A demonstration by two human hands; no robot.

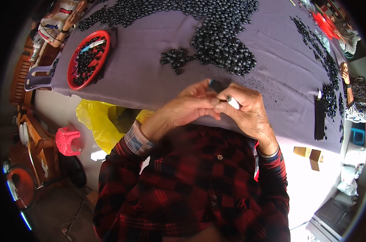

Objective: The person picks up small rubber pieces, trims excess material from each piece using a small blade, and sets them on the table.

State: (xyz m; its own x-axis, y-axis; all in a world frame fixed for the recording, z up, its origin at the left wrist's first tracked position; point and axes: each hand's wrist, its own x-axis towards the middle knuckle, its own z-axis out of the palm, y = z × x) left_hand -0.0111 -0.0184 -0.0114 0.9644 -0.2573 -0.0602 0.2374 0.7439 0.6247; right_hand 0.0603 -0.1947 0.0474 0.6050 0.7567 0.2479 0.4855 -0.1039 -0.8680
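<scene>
Over the table's near edge my two hands meet, fingertips together. My right hand (pixel 247 108) is closed around a short white stick-like tool (pixel 233 102) with a dark end; most of it is hidden in the fingers. A dark blue-black piece (pixel 216 85) shows between the hands, and I cannot tell whether it belongs to that tool. My left hand (pixel 193 104) is pinched, thumb against fingers, and whatever is in the pinch is too small to make out. Beyond the hands lies a large pile of shiny black beads (pixel 221 46), with a small cluster (pixel 175 59) at its left.
On the grey-purple cloth (pixel 146 52), a red basin (pixel 106 52) holds dark pieces and a light-coloured strip. Dark crumbs (pixel 267 86) lie right of my hands. A black tray (pixel 319 117) and more beads (pixel 330 84) are at right. Yellow bag (pixel 96 121) below left. Other people sit around.
</scene>
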